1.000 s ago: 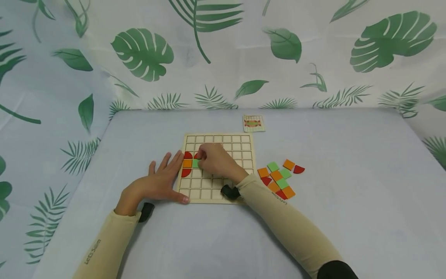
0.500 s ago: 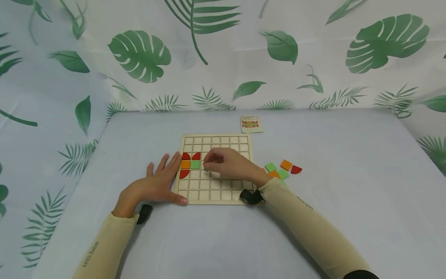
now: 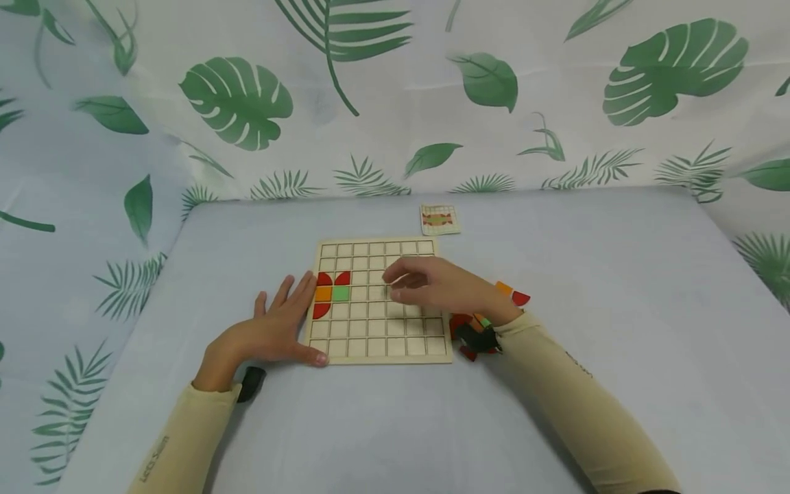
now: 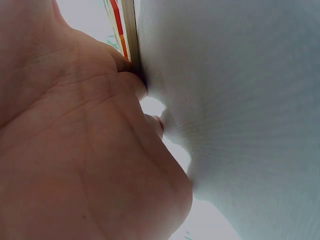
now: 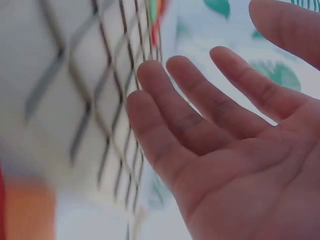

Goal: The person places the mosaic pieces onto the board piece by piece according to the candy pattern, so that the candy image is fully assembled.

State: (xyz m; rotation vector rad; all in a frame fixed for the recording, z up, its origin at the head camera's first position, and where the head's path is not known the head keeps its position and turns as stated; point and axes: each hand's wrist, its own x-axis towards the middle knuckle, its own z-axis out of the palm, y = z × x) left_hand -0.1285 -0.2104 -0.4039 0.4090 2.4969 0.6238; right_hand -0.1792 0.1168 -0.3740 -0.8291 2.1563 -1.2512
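Note:
A wooden grid board (image 3: pixel 378 329) lies flat on the table. At its left side sit two red quarter-circle tiles, one of them the upper right red tile (image 3: pixel 342 278), above an orange square tile (image 3: pixel 323 293) and a green square tile (image 3: pixel 340 293). Another red quarter-circle tile (image 3: pixel 321 311) is below the orange one. My left hand (image 3: pixel 271 337) rests with spread fingers against the board's left edge, its thumb at the near corner. Above the board's right half hovers my right hand (image 3: pixel 438 285), fingers loosely bent and holding nothing, as the right wrist view shows.
Loose red, orange and green tiles lie right of the board, partly hidden by my right wrist; a red tile (image 3: pixel 521 298) shows at their far edge. A small card (image 3: pixel 440 219) with a printed grid pattern lies behind the board. Leaf-printed cloth (image 3: pixel 370 137) hangs at the back.
My right hand has left the red tile at the upper right of the group and moved rightward across the board, its fingers loosening. My left hand has stayed at the board's edge.

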